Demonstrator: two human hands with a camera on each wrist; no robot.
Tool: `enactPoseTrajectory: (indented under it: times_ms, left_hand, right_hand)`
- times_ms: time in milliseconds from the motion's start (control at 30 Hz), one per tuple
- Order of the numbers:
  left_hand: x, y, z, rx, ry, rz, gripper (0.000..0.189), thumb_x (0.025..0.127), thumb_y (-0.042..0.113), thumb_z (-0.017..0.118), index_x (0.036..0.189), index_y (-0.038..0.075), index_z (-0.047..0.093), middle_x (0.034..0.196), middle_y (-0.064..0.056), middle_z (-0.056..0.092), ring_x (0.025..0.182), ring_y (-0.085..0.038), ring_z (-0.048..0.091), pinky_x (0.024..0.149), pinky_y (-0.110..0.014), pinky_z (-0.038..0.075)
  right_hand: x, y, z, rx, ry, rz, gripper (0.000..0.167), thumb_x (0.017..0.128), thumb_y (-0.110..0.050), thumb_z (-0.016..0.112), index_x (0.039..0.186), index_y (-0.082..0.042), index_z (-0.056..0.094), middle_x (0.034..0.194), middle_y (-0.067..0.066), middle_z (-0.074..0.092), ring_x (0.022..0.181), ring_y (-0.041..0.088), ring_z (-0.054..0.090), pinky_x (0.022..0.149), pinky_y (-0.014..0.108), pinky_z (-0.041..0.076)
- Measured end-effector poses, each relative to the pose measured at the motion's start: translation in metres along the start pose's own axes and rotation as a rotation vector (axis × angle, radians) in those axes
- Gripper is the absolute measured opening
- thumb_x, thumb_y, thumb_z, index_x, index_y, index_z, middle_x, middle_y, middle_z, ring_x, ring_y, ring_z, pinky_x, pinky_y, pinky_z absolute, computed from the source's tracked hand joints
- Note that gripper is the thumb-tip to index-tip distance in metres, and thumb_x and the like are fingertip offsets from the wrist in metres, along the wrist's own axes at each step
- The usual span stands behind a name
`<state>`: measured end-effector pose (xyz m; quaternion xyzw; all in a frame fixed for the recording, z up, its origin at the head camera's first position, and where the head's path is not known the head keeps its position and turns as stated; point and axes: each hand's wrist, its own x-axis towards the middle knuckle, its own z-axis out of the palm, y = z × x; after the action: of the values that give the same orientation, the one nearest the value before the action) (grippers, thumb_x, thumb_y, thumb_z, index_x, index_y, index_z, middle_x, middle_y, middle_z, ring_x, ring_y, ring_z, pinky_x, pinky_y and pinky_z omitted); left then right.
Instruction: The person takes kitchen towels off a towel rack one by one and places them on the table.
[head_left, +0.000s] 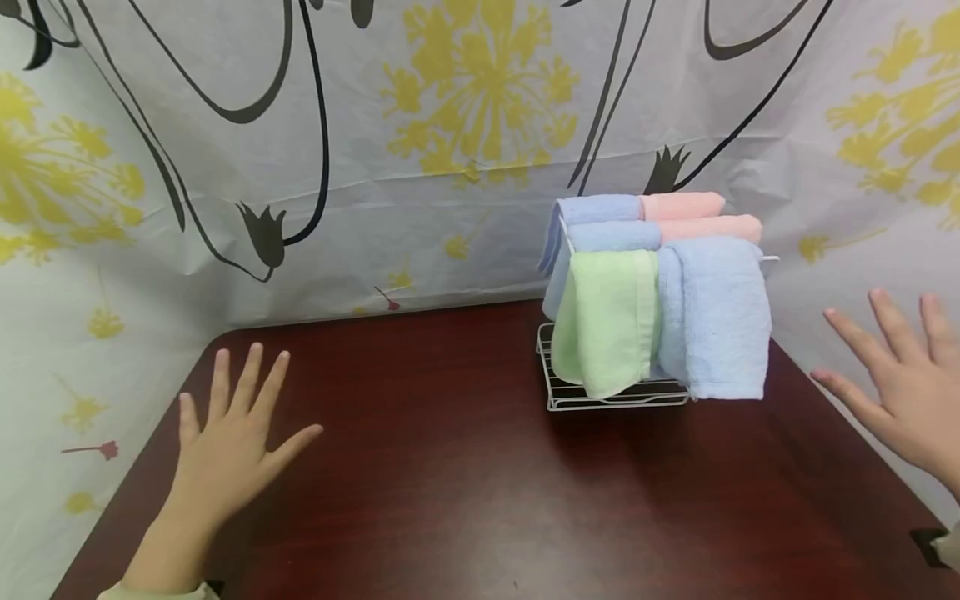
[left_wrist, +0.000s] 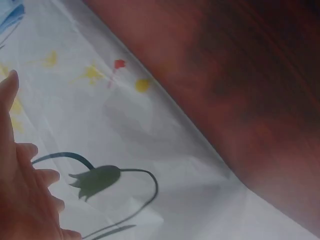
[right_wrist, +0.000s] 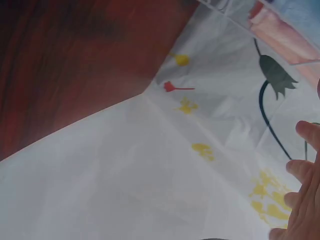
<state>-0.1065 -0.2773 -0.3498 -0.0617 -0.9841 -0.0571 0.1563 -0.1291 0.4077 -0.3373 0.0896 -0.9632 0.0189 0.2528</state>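
Observation:
My left hand (head_left: pixel 228 446) is spread above the left part of the dark red-brown table, fingers straight and holding nothing. Over the table's right edge my right hand (head_left: pixel 911 387) is spread the same way, partly cut off by the frame. It is nearer to a white wire rack (head_left: pixel 618 406) hung with towels. A green towel (head_left: pixel 611 321) and a light blue towel (head_left: pixel 726 317) hang at the front. Behind them are more blue towels (head_left: pixel 611 236) and pink towels (head_left: pixel 708 227). Both wrist views show fingers at the side, touching nothing.
The glossy table (head_left: pixel 420 467) meets a pale curtain (head_left: pixel 360 200) with yellow flowers and dark stems at the back and both sides. The rack stands at the table's back right, close to the curtain. Its lower wire shelf shows beneath the towels.

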Motion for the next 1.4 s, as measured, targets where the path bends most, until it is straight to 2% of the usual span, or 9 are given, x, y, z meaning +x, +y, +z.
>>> enactPoseTrajectory:
  times_ms: [267, 467, 633, 833, 1000, 1033, 1133, 1267, 1400]
  left_hand:
    - [0.017, 0.024, -0.007, -0.108, 0.08, 0.069, 0.091, 0.09, 0.058, 0.063, 0.16, 0.029, 0.014, 0.169, -0.001, 0.011, 0.156, -0.027, -0.004, 0.112, -0.076, 0.013]
    - [0.032, 0.045, -0.01, -0.158, 0.227, 0.162, 0.086, 0.086, 0.048, 0.072, 0.157, 0.021, 0.031, 0.16, -0.007, 0.036, 0.151, -0.035, 0.024, 0.099, -0.073, 0.038]
    - [0.048, 0.066, -0.01, -0.26, 0.329, 0.239, 0.081, 0.085, 0.037, 0.075, 0.152, 0.011, 0.039, 0.151, -0.012, 0.048, 0.144, -0.037, 0.037, 0.091, -0.069, 0.047]
    - [0.061, 0.093, -0.014, -0.411, 0.312, 0.263, 0.076, 0.088, 0.032, 0.075, 0.152, 0.014, 0.039, 0.148, -0.01, 0.051, 0.139, -0.031, 0.043, 0.098, -0.062, 0.047]
    - [0.069, 0.115, -0.018, -0.543, 0.254, 0.287, 0.069, 0.091, 0.028, 0.073, 0.151, 0.016, 0.041, 0.144, -0.007, 0.054, 0.137, -0.024, 0.046, 0.112, -0.047, 0.04]
    - [0.07, 0.12, -0.018, -0.561, 0.249, 0.295, 0.068, 0.091, 0.028, 0.073, 0.15, 0.015, 0.042, 0.143, -0.007, 0.055, 0.137, -0.024, 0.047, 0.113, -0.046, 0.039]
    - [0.075, 0.132, -0.019, -0.603, 0.238, 0.326, 0.066, 0.092, 0.028, 0.072, 0.15, 0.015, 0.043, 0.142, -0.006, 0.057, 0.135, -0.022, 0.049, 0.113, -0.044, 0.039]
    - [0.083, 0.152, -0.018, -0.661, 0.226, 0.363, 0.064, 0.093, 0.028, 0.071, 0.149, 0.016, 0.043, 0.136, -0.005, 0.061, 0.13, -0.02, 0.054, 0.106, -0.044, 0.047]
    - [0.091, 0.177, -0.013, -0.743, 0.203, 0.383, 0.059, 0.094, 0.029, 0.069, 0.148, 0.017, 0.045, 0.132, -0.002, 0.064, 0.124, -0.017, 0.057, 0.091, -0.04, 0.054]
  right_hand:
    - [0.013, -0.011, -0.009, 0.084, 0.081, 0.008, 0.081, 0.101, -0.067, 0.023, 0.151, -0.005, 0.037, 0.16, 0.03, 0.019, 0.151, 0.05, 0.003, 0.123, 0.061, -0.002]
    - [0.025, -0.016, -0.016, 0.159, 0.175, -0.001, 0.073, 0.102, -0.06, 0.033, 0.146, -0.003, 0.045, 0.158, 0.027, 0.029, 0.146, 0.053, 0.021, 0.123, 0.062, 0.008]
    - [0.037, -0.022, -0.022, 0.203, 0.256, -0.035, 0.064, 0.103, -0.053, 0.042, 0.146, -0.006, 0.048, 0.154, 0.024, 0.039, 0.139, 0.052, 0.035, 0.121, 0.06, 0.018]
    - [0.051, -0.035, -0.026, 0.303, 0.323, -0.059, 0.056, 0.101, -0.043, 0.055, 0.141, -0.004, 0.054, 0.141, 0.029, 0.052, 0.131, 0.053, 0.045, 0.121, 0.054, 0.024]
    - [0.057, -0.047, -0.026, 0.358, 0.374, -0.029, 0.049, 0.098, -0.035, 0.062, 0.137, -0.005, 0.059, 0.131, 0.032, 0.059, 0.12, 0.056, 0.051, 0.108, 0.007, 0.025]
    - [0.057, -0.049, -0.027, 0.362, 0.379, -0.024, 0.047, 0.098, -0.032, 0.064, 0.137, -0.007, 0.059, 0.131, 0.031, 0.059, 0.12, 0.055, 0.052, 0.102, 0.001, 0.023]
    - [0.06, -0.057, -0.029, 0.397, 0.393, -0.017, 0.043, 0.095, -0.021, 0.068, 0.137, -0.011, 0.061, 0.138, 0.009, 0.063, 0.129, 0.019, 0.054, 0.093, -0.004, 0.023]
    - [0.065, -0.065, -0.03, 0.448, 0.403, -0.006, 0.044, 0.091, -0.01, 0.071, 0.135, -0.015, 0.063, 0.135, -0.025, 0.058, 0.118, -0.022, 0.036, 0.09, -0.003, 0.028]
    - [0.07, -0.072, -0.03, 0.469, 0.415, -0.005, 0.04, 0.091, -0.007, 0.07, 0.131, -0.014, 0.067, 0.13, -0.027, 0.06, 0.116, -0.022, 0.037, 0.09, -0.002, 0.029]
